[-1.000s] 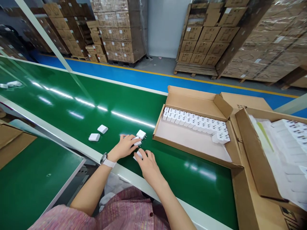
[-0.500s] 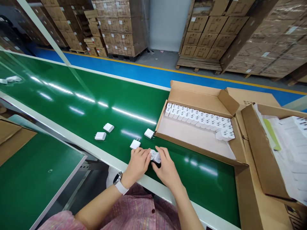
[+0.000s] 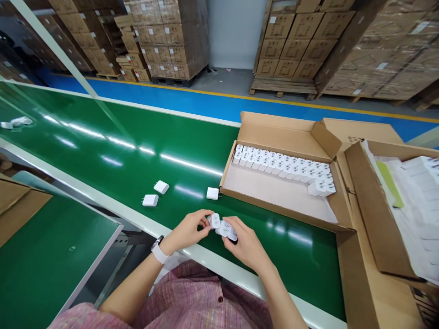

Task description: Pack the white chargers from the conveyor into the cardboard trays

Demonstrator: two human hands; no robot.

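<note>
Between thumb and fingers, my left hand (image 3: 189, 231) grips a white charger plug (image 3: 215, 221), its pronged face turned up. My right hand (image 3: 247, 243) is closed round white charger plugs (image 3: 225, 228) just to the right, at least two, partly covered by the fingers. The plugs of both hands are very close together, low over the green belt (image 3: 192, 160). A loose charger plug (image 3: 212, 193) lies beyond my hands by the carton's corner. Farther left lie another plug (image 3: 161, 186) and one more plug (image 3: 150, 200), prongs pointing left.
An open carton (image 3: 260, 201) at right holds rows of upright white plugs (image 3: 284, 164) along its far side. Beside it, a second carton (image 3: 373, 219) contains white items and a green strip. Stacked boxes (image 3: 164, 41) stand behind the belt. A side table (image 3: 68, 256) is at left.
The loose plug that lay just beyond my left hand is gone from that spot; my left hand now holds a plug beside those in my right. The loose plugs at left shifted slightly right.
</note>
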